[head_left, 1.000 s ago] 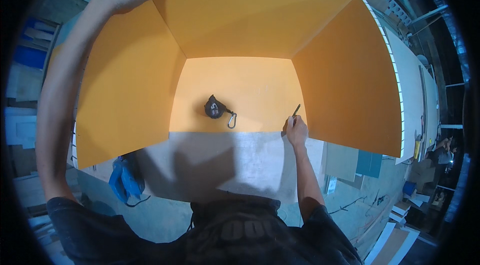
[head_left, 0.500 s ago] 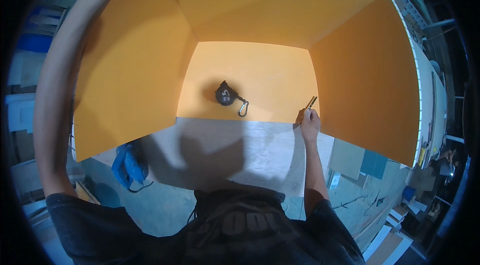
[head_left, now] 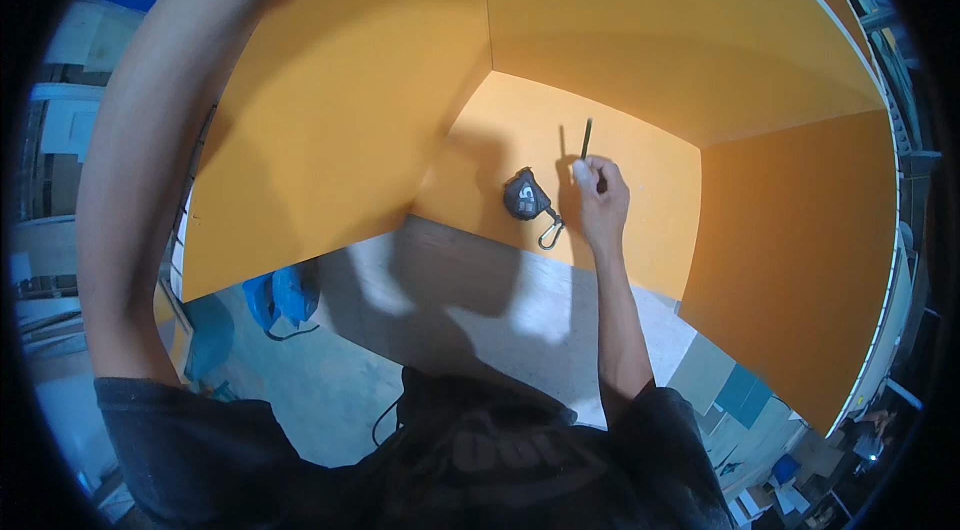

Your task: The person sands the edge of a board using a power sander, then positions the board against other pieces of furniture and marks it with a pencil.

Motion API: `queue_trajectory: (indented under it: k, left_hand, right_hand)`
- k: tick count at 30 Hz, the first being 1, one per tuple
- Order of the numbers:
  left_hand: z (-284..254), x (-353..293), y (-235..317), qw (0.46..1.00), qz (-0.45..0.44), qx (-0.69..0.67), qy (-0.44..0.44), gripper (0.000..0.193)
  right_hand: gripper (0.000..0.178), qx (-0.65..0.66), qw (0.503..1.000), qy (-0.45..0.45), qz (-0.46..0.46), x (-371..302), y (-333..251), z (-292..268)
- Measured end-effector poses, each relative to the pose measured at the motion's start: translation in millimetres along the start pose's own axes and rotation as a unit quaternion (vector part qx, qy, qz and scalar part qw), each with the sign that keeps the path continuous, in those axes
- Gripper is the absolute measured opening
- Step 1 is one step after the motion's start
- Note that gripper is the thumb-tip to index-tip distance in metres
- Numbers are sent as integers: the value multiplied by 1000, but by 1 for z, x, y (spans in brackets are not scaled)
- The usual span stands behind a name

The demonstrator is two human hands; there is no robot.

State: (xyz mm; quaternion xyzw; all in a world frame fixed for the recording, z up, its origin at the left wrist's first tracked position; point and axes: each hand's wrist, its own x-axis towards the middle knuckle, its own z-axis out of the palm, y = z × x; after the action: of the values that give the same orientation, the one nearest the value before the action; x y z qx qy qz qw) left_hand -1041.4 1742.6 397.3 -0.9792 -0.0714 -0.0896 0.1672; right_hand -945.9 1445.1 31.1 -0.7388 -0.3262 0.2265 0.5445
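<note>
My right hand is closed in a pinch on a thin dark pencil, held upright over the lighter orange base of a box-like orange cabinet. Just left of that hand, a black tape measure lies on the base, with a carabiner clipped to it. The pencil and hand cast a shadow on the panel. My left arm reaches up along the outside of the left orange side panel. Its hand is beyond the upper edge of the picture.
In front of the base lies a grey board. A blue plastic bag sits at its left end. The orange right side panel rises on the far right. Loose boards lie on the floor at lower right, where another person shows small.
My right hand has moved with the pencil from the base's right end leftward and away from me, beside the tape measure. The view has turned, and my left hand has left the picture.
</note>
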Motion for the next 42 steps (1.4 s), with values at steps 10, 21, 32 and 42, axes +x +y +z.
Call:
queue_trajectory:
  k: [10,21,32,42]
  left_hand:
    - [3,2,0,1000,18,-14,14,44]
    - [5,7,0,999,28,-20,21,44]
    - [6,9,-2,999,33,-14,17,43]
    - [11,7,-5,999,28,15,25,43]
  right_hand:
    - [13,270,952,-48,140,55,-2,52]
    - [19,112,992,12,59,108,2,128]
    - [19,-20,999,46,-14,111,-7,135]
    - [16,208,977,12,-37,91,-89,3]
